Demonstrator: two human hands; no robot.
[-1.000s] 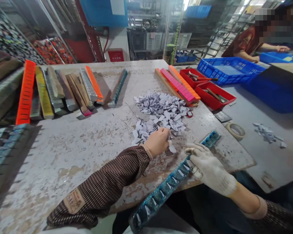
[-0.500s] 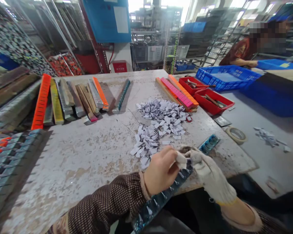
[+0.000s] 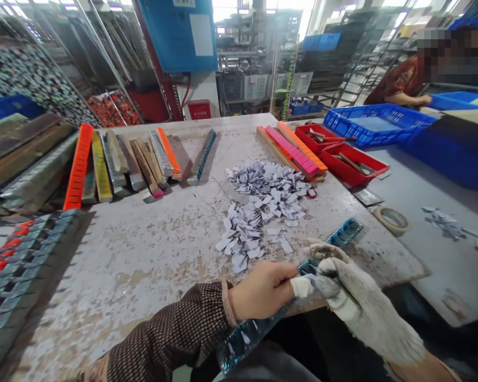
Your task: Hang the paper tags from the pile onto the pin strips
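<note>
A long dark-blue glittery strip [image 3: 258, 331] slants under my hands over the table's front edge, with small pale pointed pieces in a row along it. My left hand [image 3: 261, 291] is bare, with a white wrap on a fingertip, and closes in a pinch above the strip. Facing it, my right hand [image 3: 354, 302], in a white knitted glove, is also pinched, its fingertips meeting the left ones. Whatever lies between the fingertips is too small and covered to name. Just beyond is a heap of small white paper-like pieces [image 3: 266, 185], a few lying loose toward my hands.
Orange, yellow and grey bars [image 3: 99, 167] lie at the left, near a rack of spiked strips [image 3: 27, 270]. Pink and orange bars [image 3: 292, 148], red trays [image 3: 352, 164], a blue crate [image 3: 376, 124] and a tape roll [image 3: 391, 219] are at right. A person [image 3: 406, 79] works beyond.
My left hand has turned flatter, its fingers pointing right. My gloved right hand has shifted slightly down and right. A white piece now lies loose nearer my hands.
</note>
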